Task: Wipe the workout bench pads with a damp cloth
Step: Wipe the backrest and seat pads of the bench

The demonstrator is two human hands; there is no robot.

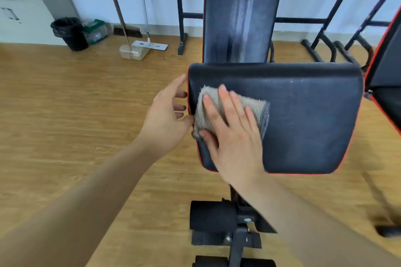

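A black seat pad (303, 119) with red piping fills the middle of the view. Behind it rises the black back pad (238, 11), streaked with pale marks down its middle. A grey cloth (258, 108) lies on the seat pad's left part. My right hand (232, 136) presses flat on the cloth with straight, spread fingers. My left hand (167, 117) is at the pad's left edge, fingers relaxed and touching its side.
Black foam leg rollers (212, 217) sit on the bench frame below the seat. A second red-edged bench (386, 67) stands at the right. Dark metal racks (325, 34), a broom (121, 26), a flat mop (149, 45) and a black bin (71, 32) line the far wall on the wooden floor.
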